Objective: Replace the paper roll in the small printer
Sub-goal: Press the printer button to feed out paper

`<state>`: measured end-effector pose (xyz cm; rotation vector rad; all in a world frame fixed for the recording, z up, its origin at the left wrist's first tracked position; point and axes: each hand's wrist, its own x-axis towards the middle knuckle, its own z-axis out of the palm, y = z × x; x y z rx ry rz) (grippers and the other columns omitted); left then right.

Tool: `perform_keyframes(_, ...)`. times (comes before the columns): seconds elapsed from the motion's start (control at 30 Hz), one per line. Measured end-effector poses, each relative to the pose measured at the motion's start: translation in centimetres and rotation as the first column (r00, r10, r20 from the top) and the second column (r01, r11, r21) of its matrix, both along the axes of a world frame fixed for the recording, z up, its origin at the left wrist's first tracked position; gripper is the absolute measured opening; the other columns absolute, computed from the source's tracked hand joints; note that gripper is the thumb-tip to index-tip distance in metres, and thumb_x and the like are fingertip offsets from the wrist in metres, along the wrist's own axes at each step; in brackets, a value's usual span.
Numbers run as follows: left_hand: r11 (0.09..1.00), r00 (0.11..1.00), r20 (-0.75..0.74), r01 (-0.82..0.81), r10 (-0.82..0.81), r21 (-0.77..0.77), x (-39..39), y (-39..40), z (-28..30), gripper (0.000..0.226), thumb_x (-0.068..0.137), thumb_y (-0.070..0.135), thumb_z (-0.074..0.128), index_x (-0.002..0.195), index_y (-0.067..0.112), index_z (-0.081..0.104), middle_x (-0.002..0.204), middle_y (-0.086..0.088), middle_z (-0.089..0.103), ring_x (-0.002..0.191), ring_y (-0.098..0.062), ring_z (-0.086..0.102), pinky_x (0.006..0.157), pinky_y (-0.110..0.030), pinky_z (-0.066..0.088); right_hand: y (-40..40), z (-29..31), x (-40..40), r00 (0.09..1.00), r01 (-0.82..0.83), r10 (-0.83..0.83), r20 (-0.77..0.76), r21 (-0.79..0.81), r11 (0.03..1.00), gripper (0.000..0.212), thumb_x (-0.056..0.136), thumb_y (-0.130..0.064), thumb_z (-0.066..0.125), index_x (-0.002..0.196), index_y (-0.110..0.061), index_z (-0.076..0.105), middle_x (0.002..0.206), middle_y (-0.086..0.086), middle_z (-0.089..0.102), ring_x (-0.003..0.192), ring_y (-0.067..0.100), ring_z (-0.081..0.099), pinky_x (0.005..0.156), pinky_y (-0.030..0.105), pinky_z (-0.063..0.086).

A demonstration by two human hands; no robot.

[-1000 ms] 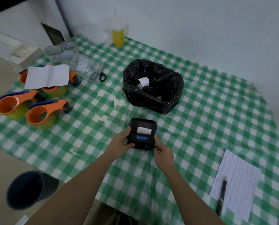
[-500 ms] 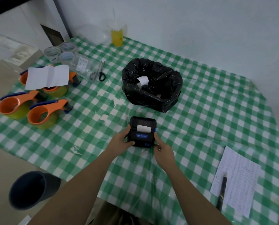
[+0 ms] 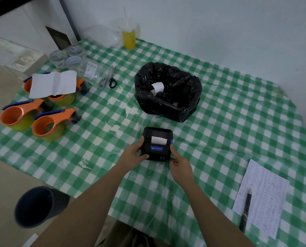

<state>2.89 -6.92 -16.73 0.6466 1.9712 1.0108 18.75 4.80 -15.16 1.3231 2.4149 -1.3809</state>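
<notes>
I see the printer (image 3: 157, 143) resting on the checked tablecloth (image 3: 220, 132), just in front of the black bag (image 3: 168, 91). A white paper strip (image 3: 158, 140) shows at its slot. The left hand (image 3: 133, 155) clasps the printer's left side, thumb on top. The right hand (image 3: 180, 164) touches the right side near the front corner — fingers curled against the casing. The printer sits between both hands, flat on the cloth. A second paper roll (image 3: 157, 88) lies inside the bag.
</notes>
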Motion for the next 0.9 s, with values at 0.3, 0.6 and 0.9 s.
perform_keyframes(0.3, 1.0, 1.0, 0.001, 0.001, -0.001, 0.006, -0.02, -0.08, 0.0, 0.079, 0.081, 0.002, 0.066, 0.146, 0.013, 0.021, 0.147, -0.012, 0.041, 0.136, -0.02, 0.039, 0.106, -0.022, 0.032, -0.23, -0.39, -0.01, 1.0, 0.009, -0.009, -0.014, -0.003, 1.0, 0.062, 0.092, 0.0, 0.042, 0.143, -0.033, 0.027, 0.068, -0.026, 0.026, 0.039, -0.001, 0.047, 0.04, 0.01, 0.039)
perform_keyframes(0.6, 1.0, 1.0, -0.02, 0.014, -0.014, -0.004, -0.02, -0.07, -0.05, 0.079, 0.082, 0.003, 0.066, 0.146, 0.014, 0.02, 0.147, -0.012, 0.042, 0.136, -0.019, 0.04, 0.104, -0.02, 0.031, -0.29, -0.52, 0.01, 1.0, 0.009, -0.008, -0.023, 0.035, 0.999, 0.063, 0.092, 0.0, 0.041, 0.143, -0.034, 0.027, 0.069, -0.027, 0.025, 0.04, 0.003, 0.043, 0.04, 0.008, 0.038)
perform_keyframes(0.9, 1.0, 1.0, -0.017, 0.022, -0.022, -0.001, -0.07, -0.04, -0.03, 0.079, 0.082, 0.003, 0.065, 0.146, 0.014, 0.02, 0.148, -0.012, 0.04, 0.137, -0.019, 0.039, 0.105, -0.02, 0.03, -0.24, -0.67, 0.05, 1.0, 0.005, -0.004, -0.013, 0.042, 0.999, 0.062, 0.092, 0.0, 0.041, 0.143, -0.033, 0.026, 0.066, -0.026, 0.025, 0.043, 0.004, 0.035, 0.039, 0.01, 0.037)
